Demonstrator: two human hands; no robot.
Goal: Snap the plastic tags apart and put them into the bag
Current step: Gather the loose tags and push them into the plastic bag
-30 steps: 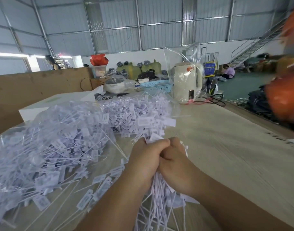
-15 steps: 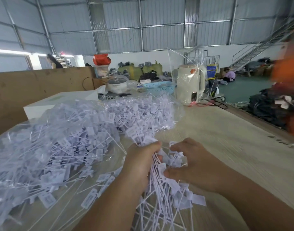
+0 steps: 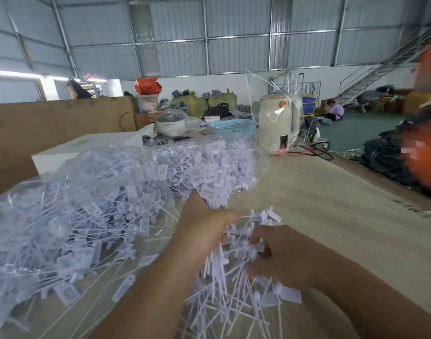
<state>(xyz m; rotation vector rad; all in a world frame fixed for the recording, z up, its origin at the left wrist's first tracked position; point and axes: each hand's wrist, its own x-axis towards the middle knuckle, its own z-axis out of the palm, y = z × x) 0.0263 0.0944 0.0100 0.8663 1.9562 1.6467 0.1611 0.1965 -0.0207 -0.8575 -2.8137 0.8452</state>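
Head view: both hands work in one loose bundle of white plastic tags (image 3: 224,272) just above the near edge of the desk (image 3: 331,204). The left hand (image 3: 204,231) has its fingers curled round the upper part of the bundle, gripping the thin stems where the flat label ends fan out above its knuckles. The right hand (image 3: 280,255), just beside it and a little nearer the camera, has its fingers bent into the tangle, pinching a cluster of stems and label ends; its fingertips are mostly hidden among the tags. The stems splay downward from both hands toward the near edge, crossing one another, with a few flat rectangular ends lying loose by the right wrist.

To the left, a clear plastic bag (image 3: 70,216) heaped with more tags covers the left side of the desk up to its near-left corner. A second clear bag of tags (image 3: 209,165) lies behind it toward the middle, touching the first.

At the far edge stand a white box (image 3: 87,150), a lidded pot (image 3: 171,122), a blue perforated basket (image 3: 231,127) and a cream kettle (image 3: 278,123) wrapped in clear film with an orange sticker on it. Small print shows on some tag labels and dark lettering runs along the right edge of the desk, but all of it is too blurred to read.
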